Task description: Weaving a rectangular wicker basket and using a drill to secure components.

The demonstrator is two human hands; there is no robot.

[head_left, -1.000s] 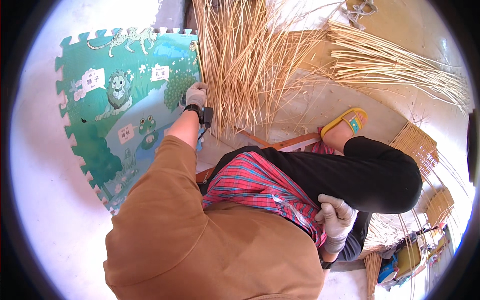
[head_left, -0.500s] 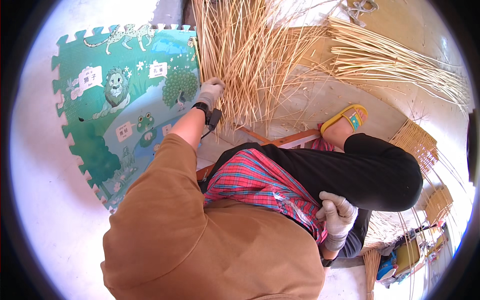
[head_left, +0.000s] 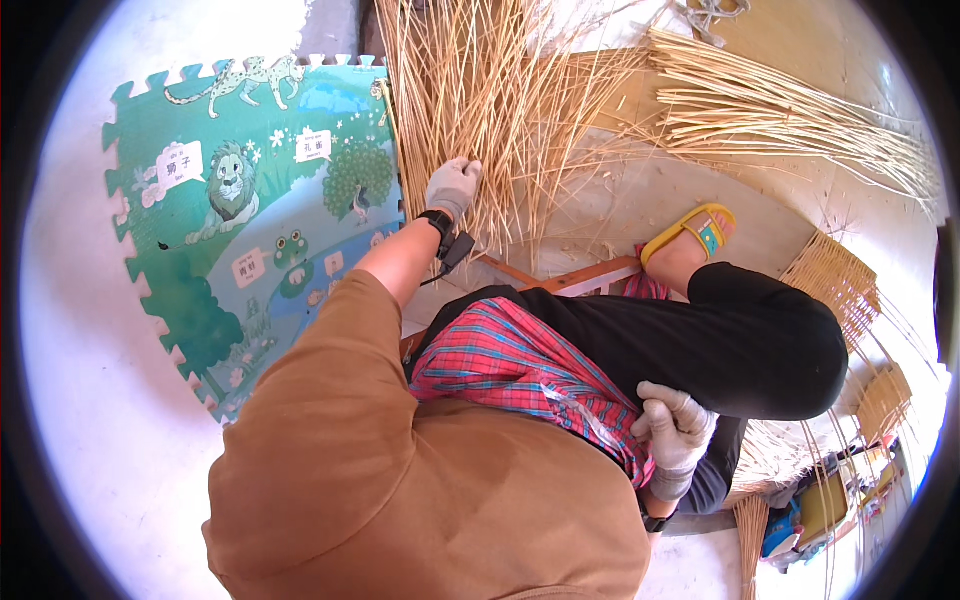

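The person's left hand (head_left: 455,187), in a pale glove, lies at the near left part of a loose pile of thin tan strips (head_left: 515,110), its fingers bent down over them. The right hand (head_left: 677,428), gloved too, rests against a black trouser leg (head_left: 760,345) and beside a red plaid cloth (head_left: 500,350) spread over the lap, its fingers curled toward the palm. At this distance one cannot fairly tell whether either grip is pinching anything or how tightly its fingertips meet.

The pile fans out beyond the knees, many strips crossing one another. To its right lies a second bundle of strips (head_left: 770,110), more nearly parallel. To the left, a green and blue foam mat (head_left: 195,300) with animal pictures reaches up to the pile's edge. A dark device (head_left: 457,250) sits at the left wrist. A wooden bar (head_left: 600,277) shows between the pile and the legs, near a foot in a yellow sandal (head_left: 660,240); a woven tan panel (head_left: 830,280) stands farther right, past the knee.
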